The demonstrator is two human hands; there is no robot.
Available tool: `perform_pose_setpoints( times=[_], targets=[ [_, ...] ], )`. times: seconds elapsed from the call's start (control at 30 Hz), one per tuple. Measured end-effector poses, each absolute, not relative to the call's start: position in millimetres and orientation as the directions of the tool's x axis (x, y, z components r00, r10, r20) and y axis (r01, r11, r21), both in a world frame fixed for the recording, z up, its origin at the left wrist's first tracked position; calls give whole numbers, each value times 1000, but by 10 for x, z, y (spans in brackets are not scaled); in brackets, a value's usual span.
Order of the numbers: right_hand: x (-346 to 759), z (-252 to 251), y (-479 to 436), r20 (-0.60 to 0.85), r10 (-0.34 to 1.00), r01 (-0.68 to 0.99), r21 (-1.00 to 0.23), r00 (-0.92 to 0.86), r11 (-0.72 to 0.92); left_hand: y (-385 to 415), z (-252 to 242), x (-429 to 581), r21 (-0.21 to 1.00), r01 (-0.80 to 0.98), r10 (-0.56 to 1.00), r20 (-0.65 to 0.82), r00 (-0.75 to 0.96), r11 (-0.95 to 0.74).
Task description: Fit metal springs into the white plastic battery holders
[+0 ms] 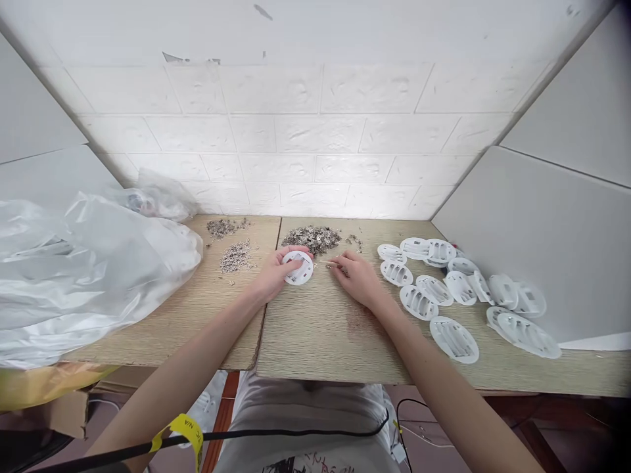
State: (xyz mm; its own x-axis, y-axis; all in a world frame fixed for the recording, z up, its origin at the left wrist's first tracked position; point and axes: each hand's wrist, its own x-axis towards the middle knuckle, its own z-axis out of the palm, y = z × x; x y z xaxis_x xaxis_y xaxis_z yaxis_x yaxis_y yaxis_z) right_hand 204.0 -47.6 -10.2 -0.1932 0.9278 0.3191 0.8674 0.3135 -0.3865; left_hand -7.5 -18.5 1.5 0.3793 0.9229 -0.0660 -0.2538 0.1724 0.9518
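My left hand (272, 276) grips a white round plastic battery housing (302, 272) at its left side, thumb over its face. Slots and recesses show on the housing's upper face. To the right of it, my right hand (355, 277) is low over the table with fingertips pinched together; what they hold, if anything, is too small to make out. Just beyond both hands lies a heap of small metal contact pieces (315, 238), and a few loose ones (353, 242) are scattered to its right.
Two smaller piles of metal parts (236, 256) (221, 227) lie on the left. Several white battery housings (454, 339) are spread on the right. A large plastic bag (98, 263) covers the left side. A white brick-patterned wall (315, 131) closes the back; a black cable (276, 433) crosses my lap.
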Motion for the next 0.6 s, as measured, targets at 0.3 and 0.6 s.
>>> perform_pose_setpoints(
  times=[0.3, 0.6],
  targets=[
    [1605, -175, -481, 479, 869, 520, -715, -123, 467, -197, 14, -59, 996, -84, 962, 56, 267, -35],
    [1557, -204, -385, 585, 793, 523, -628, -171, 576, -136, -24, -154, 643, 381, 746, 597, 295, -664]
  ],
)
